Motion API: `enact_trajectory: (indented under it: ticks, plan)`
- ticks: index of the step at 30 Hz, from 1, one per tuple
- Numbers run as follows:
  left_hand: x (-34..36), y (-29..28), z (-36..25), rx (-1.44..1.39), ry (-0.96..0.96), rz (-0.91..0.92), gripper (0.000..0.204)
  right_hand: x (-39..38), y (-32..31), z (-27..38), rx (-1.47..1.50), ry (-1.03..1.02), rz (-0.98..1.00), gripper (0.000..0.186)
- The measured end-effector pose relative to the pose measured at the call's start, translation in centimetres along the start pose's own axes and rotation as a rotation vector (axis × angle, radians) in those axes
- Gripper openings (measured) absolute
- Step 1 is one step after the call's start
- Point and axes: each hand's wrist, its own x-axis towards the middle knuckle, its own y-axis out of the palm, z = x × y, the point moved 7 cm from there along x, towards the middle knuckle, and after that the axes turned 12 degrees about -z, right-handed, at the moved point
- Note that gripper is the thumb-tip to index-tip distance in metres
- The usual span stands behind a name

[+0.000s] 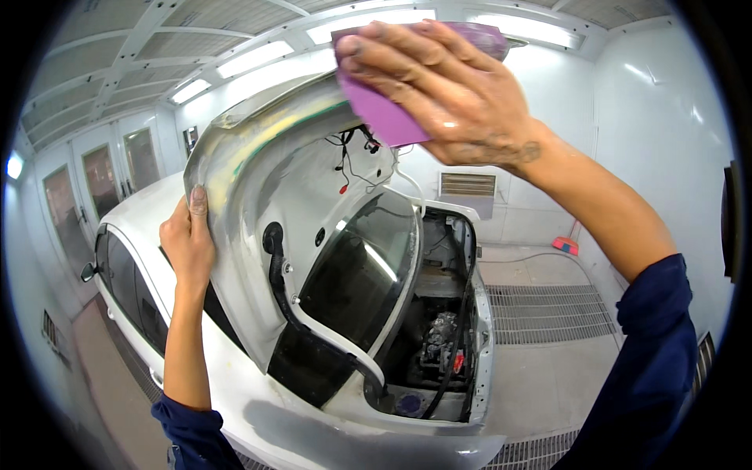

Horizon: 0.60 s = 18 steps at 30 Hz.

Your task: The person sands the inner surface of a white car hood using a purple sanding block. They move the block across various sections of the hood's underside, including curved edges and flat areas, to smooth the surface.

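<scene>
The raised trunk lid (229, 180) of a white car (153, 200) stands in front of me, its edge patched with grey, yellow and green sanded layers. My left hand (189, 235) grips the lid's left edge, thumb on the near face; its other fingers are mostly hidden behind. Up at the top, my right hand (450, 90) holds a purple sheet of sandpaper (384, 117) under its extended fingers, beside the lid's upper edge. Whether the sheet touches the lid is hidden by the hand. Loose dark wires (345, 153) dangle from the lid's inner side.
Below the lid are the rear window (364, 266) and the open trunk (439, 345) with exposed parts. A black hinge arm (278, 274) joins lid and body. A floor grate (548, 313), a hose and a red broom (565, 245) are to the right. White booth walls surround the car.
</scene>
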Motion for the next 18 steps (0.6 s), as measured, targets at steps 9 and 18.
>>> enact_trajectory:
  ticks: [9, 18]
  plan:
    - [-0.2, 0.5, -1.2, -0.023, -0.028, -0.025, 0.052, -3.1, -0.1, 0.1, 0.081, 0.165, -0.070, 0.068]
    - [-0.2, 0.4, -1.6, -0.018, -0.074, -0.032, 0.052, -4.1, 1.2, 0.9, -0.024, 0.182, -0.204, 0.061]
